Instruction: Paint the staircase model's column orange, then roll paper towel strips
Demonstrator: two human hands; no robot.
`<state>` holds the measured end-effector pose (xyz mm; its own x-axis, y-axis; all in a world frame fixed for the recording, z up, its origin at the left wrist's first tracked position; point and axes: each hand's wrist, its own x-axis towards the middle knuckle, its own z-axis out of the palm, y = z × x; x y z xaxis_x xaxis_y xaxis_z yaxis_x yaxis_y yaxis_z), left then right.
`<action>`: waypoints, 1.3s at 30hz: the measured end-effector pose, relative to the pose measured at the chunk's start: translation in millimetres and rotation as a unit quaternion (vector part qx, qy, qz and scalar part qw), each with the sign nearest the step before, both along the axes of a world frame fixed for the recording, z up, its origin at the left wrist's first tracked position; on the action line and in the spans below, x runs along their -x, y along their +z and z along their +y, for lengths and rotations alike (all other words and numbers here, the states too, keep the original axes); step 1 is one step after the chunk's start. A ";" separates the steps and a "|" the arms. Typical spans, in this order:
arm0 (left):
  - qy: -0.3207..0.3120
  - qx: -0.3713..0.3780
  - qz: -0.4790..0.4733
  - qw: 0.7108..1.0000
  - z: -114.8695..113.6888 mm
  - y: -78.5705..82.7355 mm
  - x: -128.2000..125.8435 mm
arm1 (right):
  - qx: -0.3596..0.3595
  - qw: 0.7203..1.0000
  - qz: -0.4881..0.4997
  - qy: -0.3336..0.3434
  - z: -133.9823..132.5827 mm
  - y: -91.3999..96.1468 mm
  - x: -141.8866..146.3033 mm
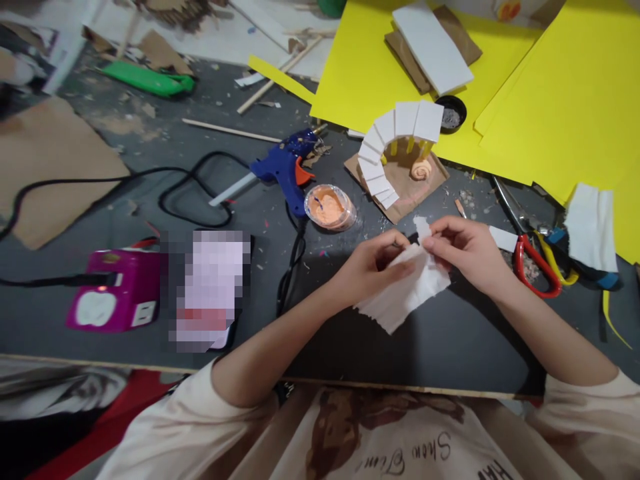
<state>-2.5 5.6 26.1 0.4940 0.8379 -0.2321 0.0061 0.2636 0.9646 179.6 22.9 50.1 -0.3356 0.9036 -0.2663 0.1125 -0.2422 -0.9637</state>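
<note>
Though near white paper (406,295), paste-filled tub (331,208).

The scene is lit evenly and fairly brightly from above. Soft shadows are cast on the dark table (450,353) beneath the white paper (400,300). The yellow sheets (575,100) at the far right corner are rendered vivid, almost overexposed. The far left corner is smeared by blur. Straight lines are bowed by wide-angle distortion, and a pixelated patch (210,290) is seen near the left edge.
</note>
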 end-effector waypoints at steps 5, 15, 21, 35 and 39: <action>-0.041 -0.050 0.084 0.994 1.1 0.4 -1.1 | 0.074 0.995 0.068 0.025 -5.1 -3.4 4.6; -0.054 -0.053 0.118 0.990 2.3 -0.5 -1.8 | 0.065 0.997 0.041 -0.006 -1.5 -10.9 0.4; -0.061 -0.078 0.124 0.987 0.6 -3.6 -3.5 | 0.057 0.995 0.071 -0.030 -0.1 -7.8 -2.7; -0.045 -0.058 0.121 0.990 0.4 -2.8 -1.3 | -0.352 0.829 -0.371 -0.228 39.8 29.4 -89.5; -0.015 -0.071 0.095 0.993 0.4 -3.5 -0.2 | -0.352 0.776 -0.493 -0.174 38.1 30.0 -95.3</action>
<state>-2.2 5.9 22.6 0.4780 0.8542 -0.2047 0.1975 0.1225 0.9726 274.9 61.0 80.1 0.0149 0.9322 0.3615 0.9254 0.1241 -0.3580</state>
